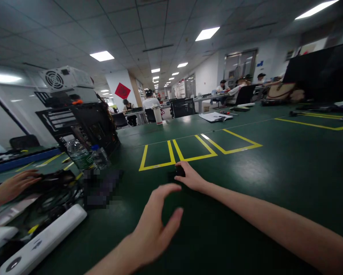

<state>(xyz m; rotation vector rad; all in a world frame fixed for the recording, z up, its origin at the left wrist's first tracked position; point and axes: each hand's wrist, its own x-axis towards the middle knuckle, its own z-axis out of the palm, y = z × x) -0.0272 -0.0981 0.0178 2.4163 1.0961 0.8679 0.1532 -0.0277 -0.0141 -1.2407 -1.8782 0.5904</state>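
Observation:
My right hand [191, 178] is closed around a small black object [179, 171] on the dark green tabletop [234, 198]. Thumb and fingers grip its near side; its exact kind does not show. Nearer to me, my left hand [156, 221] hovers with thumb and fingers apart in a C shape and nothing between them. Just beyond the black object, yellow tape outlines [156, 166] mark several rectangles on the table.
At the left stand an opened computer case [93, 122], a power supply [65, 78] on top and plastic bottles [78, 152]. Another person's hand [13, 189] reaches over cables beside a white elongated device [45, 242]. Papers [215, 116] and a cup [158, 115] are farther back.

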